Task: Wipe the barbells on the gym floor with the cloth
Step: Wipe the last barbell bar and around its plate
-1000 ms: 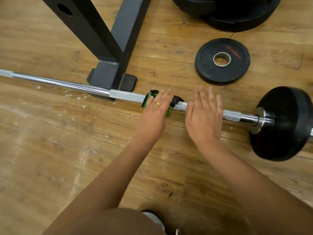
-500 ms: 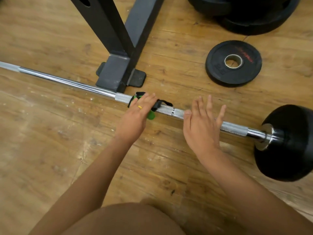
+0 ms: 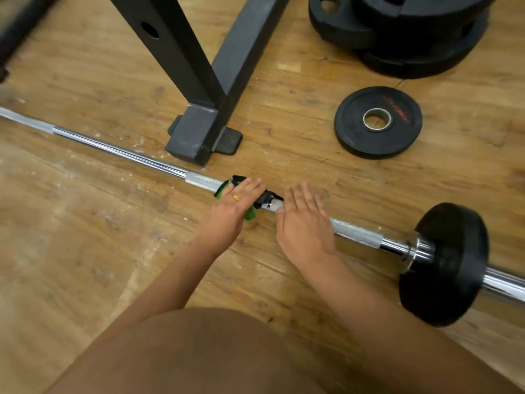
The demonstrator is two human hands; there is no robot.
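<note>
Green-and-black cloth (image 3: 221,191) drapes over the barbell (image 3: 355,234) shaft on the wooden floor (image 3: 85,251). The left hand (image 3: 231,213) presses it flat-fingered, likely to rub; just right, the right hand (image 3: 304,226) lies released, fingers straight, probably stopping the bar from rolling.

The left hand (image 3: 231,211) covers most of the cloth (image 3: 221,190). Both ends of the barbell (image 3: 119,150) are cut off. The red lettering on the small plate (image 3: 355,137) beyond the barbell is unreadable.
</note>
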